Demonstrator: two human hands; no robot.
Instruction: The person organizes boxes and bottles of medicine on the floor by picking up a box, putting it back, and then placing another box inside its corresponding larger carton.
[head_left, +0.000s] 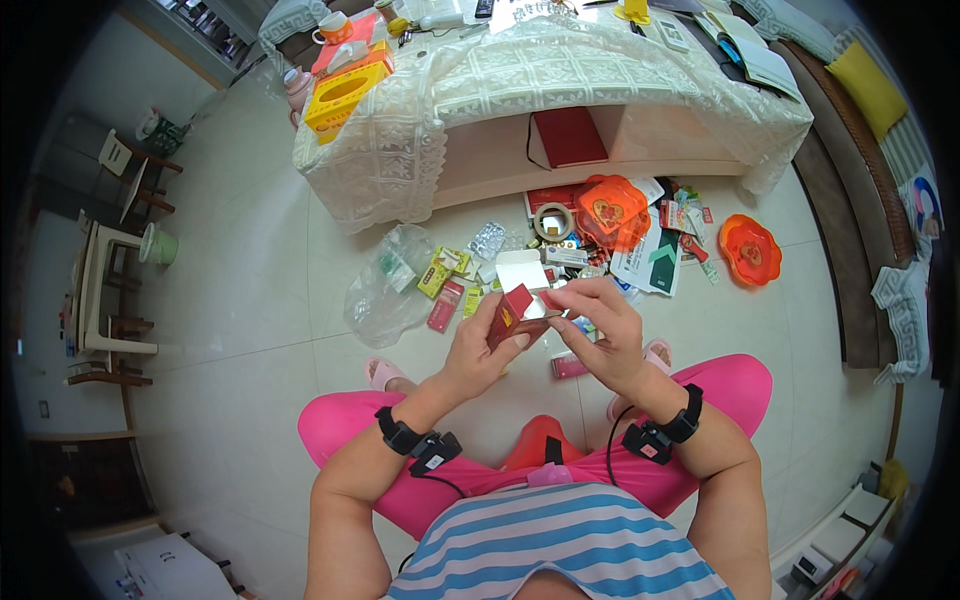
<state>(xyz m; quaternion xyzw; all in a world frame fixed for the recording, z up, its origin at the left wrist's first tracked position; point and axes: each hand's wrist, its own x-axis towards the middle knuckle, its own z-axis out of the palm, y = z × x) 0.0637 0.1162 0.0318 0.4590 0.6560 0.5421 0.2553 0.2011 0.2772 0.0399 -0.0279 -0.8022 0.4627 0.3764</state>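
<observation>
A small dark red cardboard box (511, 316) with a raised lid flap and white inside is held by my left hand (478, 352), its thumb along the near side. At the box's right edge, the fingertips of my right hand (600, 330) pinch a flap. Just beyond lies a white open carton (523, 270). To the left on the floor are a yellow-green box (435, 277), a pink-red box (445, 306) and a clear plastic bag (382, 300). Another pink box (568, 365) lies partly under my right hand. What the red box contains is not clear.
Beyond the pile, a roll of tape (553, 222), orange flower-shaped trays (611, 212) and papers lie before a lace-covered table (540, 67). Another orange tray (750, 250) sits at the right, near a brown sofa (847, 210). A yellow tissue box (346, 94) stands on the table.
</observation>
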